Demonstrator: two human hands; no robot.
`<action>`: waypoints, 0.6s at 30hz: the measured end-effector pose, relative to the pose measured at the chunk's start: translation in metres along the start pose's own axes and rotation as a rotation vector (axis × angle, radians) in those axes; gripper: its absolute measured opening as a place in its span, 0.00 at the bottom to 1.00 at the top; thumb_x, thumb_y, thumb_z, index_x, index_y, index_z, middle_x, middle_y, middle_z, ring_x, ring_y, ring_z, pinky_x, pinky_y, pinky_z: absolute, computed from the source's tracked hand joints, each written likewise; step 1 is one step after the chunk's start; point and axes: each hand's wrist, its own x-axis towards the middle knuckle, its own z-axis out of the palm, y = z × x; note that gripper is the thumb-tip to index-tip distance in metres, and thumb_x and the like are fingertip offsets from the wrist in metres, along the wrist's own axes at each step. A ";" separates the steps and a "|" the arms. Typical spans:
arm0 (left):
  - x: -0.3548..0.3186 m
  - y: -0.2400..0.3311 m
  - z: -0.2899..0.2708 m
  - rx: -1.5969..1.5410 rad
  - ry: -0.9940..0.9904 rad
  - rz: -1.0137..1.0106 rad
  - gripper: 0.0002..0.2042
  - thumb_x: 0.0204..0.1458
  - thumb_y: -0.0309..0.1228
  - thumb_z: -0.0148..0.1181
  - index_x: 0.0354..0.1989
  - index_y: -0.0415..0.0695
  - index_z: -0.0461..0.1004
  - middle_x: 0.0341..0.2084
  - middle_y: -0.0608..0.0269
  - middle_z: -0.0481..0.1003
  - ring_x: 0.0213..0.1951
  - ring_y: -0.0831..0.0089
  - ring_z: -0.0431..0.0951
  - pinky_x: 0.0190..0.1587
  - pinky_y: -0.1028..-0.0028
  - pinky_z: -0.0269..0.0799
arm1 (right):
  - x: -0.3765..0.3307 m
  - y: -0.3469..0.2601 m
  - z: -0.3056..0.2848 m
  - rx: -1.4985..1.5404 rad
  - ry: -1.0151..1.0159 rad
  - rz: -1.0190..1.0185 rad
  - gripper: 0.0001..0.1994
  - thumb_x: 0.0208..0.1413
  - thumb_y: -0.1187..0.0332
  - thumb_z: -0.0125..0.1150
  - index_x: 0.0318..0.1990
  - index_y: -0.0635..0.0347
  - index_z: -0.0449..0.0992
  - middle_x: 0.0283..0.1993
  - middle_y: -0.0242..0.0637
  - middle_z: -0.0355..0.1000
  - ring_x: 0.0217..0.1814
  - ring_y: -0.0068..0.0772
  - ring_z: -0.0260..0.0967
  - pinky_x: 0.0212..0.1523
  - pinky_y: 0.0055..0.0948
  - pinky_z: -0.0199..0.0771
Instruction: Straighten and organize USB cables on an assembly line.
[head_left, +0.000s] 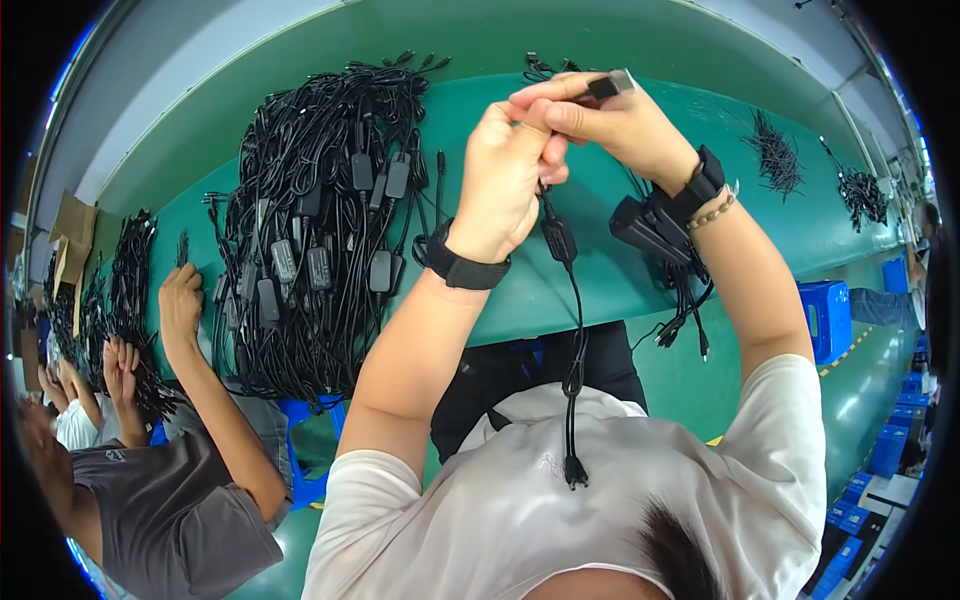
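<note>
Black cable hangs from the closed left hand, right of the large cable heap, its long axis running toward the wearer's torso and its inline box nearer the left hand than the right hand. Farther from the heap, the right hand is closed on a silver-ended connector and meets the left, finger contact partly hidden. Beyond, right of the heap, black adapters lie at the edge of the worktop.
</note>
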 end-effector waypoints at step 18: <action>0.000 -0.015 0.001 0.335 -0.344 -0.416 0.15 0.54 0.36 0.48 0.43 0.39 0.62 0.20 0.66 0.65 0.22 0.78 0.66 0.28 0.76 0.66 | 0.042 -0.027 -0.076 -0.079 0.145 0.019 0.08 0.50 0.68 0.56 0.25 0.63 0.74 0.19 0.27 0.67 0.19 0.20 0.62 0.20 0.19 0.60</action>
